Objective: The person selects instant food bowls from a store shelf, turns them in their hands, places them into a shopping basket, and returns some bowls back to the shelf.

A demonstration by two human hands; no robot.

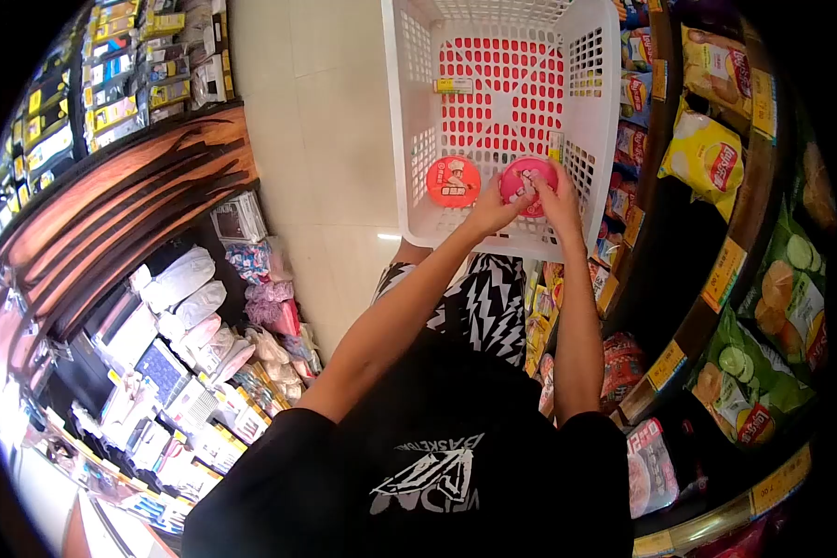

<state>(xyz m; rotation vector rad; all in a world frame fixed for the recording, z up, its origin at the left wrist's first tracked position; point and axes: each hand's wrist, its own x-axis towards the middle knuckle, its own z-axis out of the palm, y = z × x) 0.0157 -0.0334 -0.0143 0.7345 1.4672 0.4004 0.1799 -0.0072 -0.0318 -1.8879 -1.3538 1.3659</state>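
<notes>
Both my hands are closed around a round tub with a pink lid (521, 171), inside the near end of a white perforated plastic basket (403, 121). My left hand (498, 206) grips its near left side, and my right hand (558, 197) grips its right side. Fingers and thumbs cover part of the lid. Just left of my left hand, a second round tub with a red-orange lid (453, 182) and a cartoon chef print stands in the basket's near left corner. Whether the pink tub touches the basket floor, I cannot tell.
Snack shelves curve along the right, with a yellow chip bag (702, 160) and green chip bags (749, 381) near the basket. At left stands a wood-patterned shelf (149, 195) with packaged goods. A tiled floor (330, 177) runs between.
</notes>
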